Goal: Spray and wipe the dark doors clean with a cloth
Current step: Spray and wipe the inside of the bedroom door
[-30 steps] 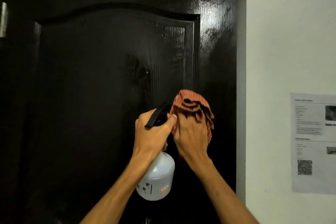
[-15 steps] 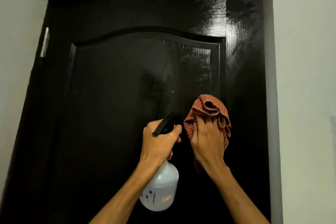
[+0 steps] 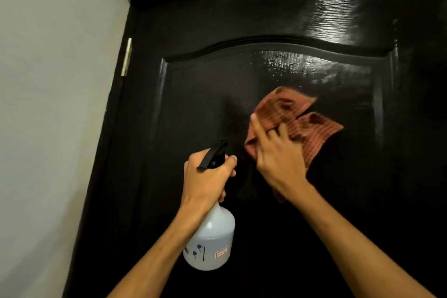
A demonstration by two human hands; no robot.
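- The spray bottle (image 3: 210,244) hangs nearest, at 6 o'clock in the view: 1 pale, translucent container with a black trigger head. Its liquid level cannot be read through the plastic.
- The left hand (image 3: 208,176) is wrapped tight round the bottle's neck, with a finger over the trigger and the nozzle facing the door.
- At 2 o'clock from that nozzle, the right hand (image 3: 278,155) presses the cloth (image 3: 302,118) to the wood, fingers partly bent into its folds (the outline is motion-blurred).
- The dark door (image 3: 217,92) fills the view. The cloth lies on its raised centre panel, with glossy streaks above at 12 o'clock.
- Farthest, at 10 o'clock, are a metal hinge (image 3: 126,57) and the grey wall (image 3: 48,104).
- Risks, as I judge them: a squeeze now would likely wet the right hand, since it sits just beside the nozzle. The loose cloth corners could fold under and smear. Liquid left standing would probably run down the panel.
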